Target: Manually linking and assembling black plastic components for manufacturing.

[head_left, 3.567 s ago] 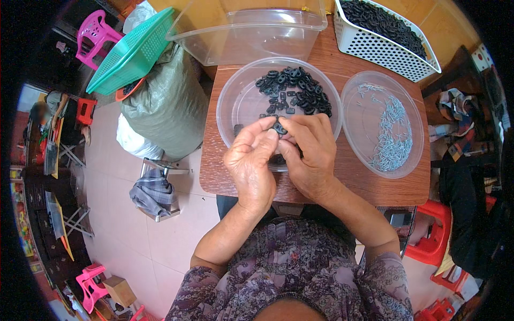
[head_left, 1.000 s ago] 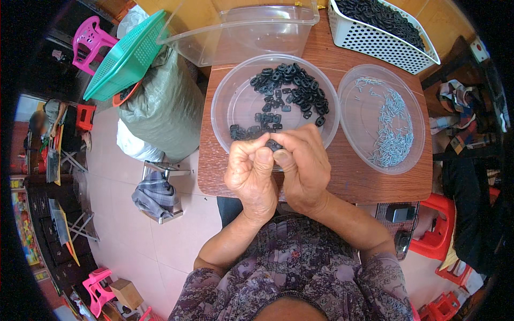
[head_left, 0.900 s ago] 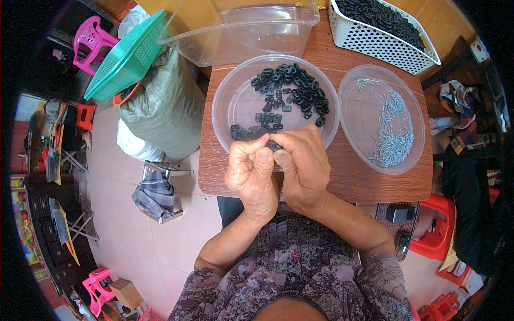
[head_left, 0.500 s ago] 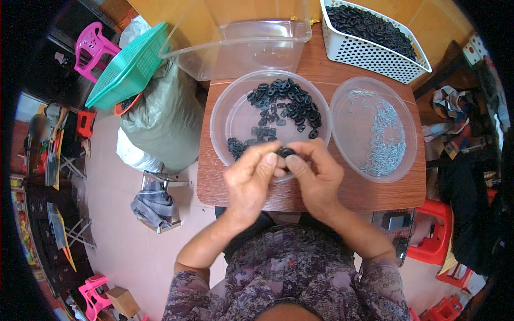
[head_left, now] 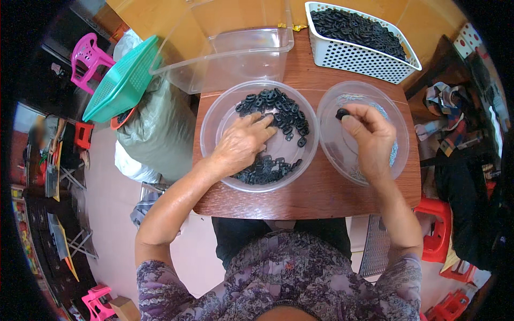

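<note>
My left hand (head_left: 242, 143) is down in a round clear plastic tub (head_left: 208, 120), its fingers apart over the small parts inside. Small black oval plastic pieces with holes (head_left: 289, 109) are heaped along the tub's far and right sides. A second heap, of small black flat parts (head_left: 267, 170), lies at the near side, partly under my left wrist. Over the second round tub (head_left: 331, 143), to the right, my right hand (head_left: 369, 140) pinches a small black plastic piece (head_left: 341, 113) between thumb and fingers. Thin silvery pins or screws (head_left: 394, 152) lie in that tub, partly covered by this hand.
A white perforated basket (head_left: 364, 58) full of black pieces stands at the table's back right. An empty clear bin (head_left: 225, 56) leans at the back left. Left of the brown table (head_left: 300, 202) are a stuffed sack (head_left: 160, 134) and a green basket (head_left: 120, 80).
My hands, together on a black piece at the left tub's near edge, have parted. The left went into that tub; the right moved over the right tub with a black piece. The view shifted slightly.
</note>
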